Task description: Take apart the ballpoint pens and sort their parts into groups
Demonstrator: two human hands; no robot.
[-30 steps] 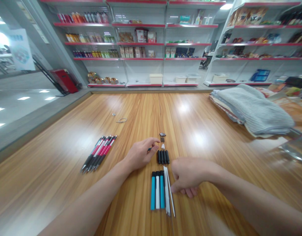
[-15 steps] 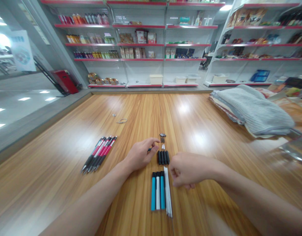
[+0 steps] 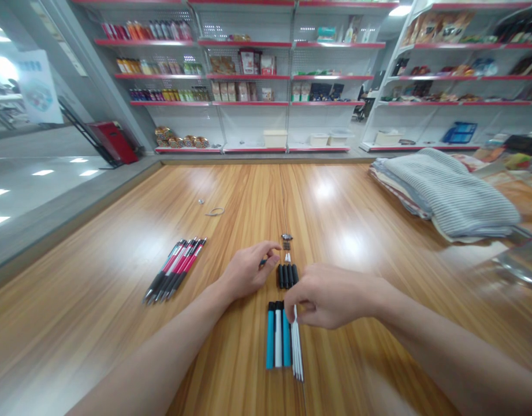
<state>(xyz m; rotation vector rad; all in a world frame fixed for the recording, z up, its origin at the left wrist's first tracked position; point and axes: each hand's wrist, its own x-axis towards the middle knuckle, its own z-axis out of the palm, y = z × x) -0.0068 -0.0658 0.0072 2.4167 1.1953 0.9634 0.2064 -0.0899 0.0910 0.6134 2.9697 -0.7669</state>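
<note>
My left hand (image 3: 248, 270) rests curled on the wooden table (image 3: 118, 300), with a small blue piece (image 3: 263, 263) showing between its fingers. My right hand (image 3: 330, 296) is pinched around the top of a bundle of thin white pen refills (image 3: 297, 352) and seems to grip one. Beside them lie blue and white pen barrels (image 3: 276, 338). Several black pen parts (image 3: 287, 276) stand in a row between my hands. Tiny metal springs and a clip (image 3: 286, 240) lie just beyond. Several assembled pink and black pens (image 3: 174, 268) lie left of my left hand.
A thin wire loop (image 3: 214, 212) and a small ring (image 3: 200, 201) lie farther up the table. A folded grey striped blanket (image 3: 451, 193) sits at the right. Red-edged store shelves (image 3: 248, 75) stand behind the table.
My right hand has moved left and down from beside the black parts onto the tops of the white refills, and its fingers have closed. My left hand has stayed almost still.
</note>
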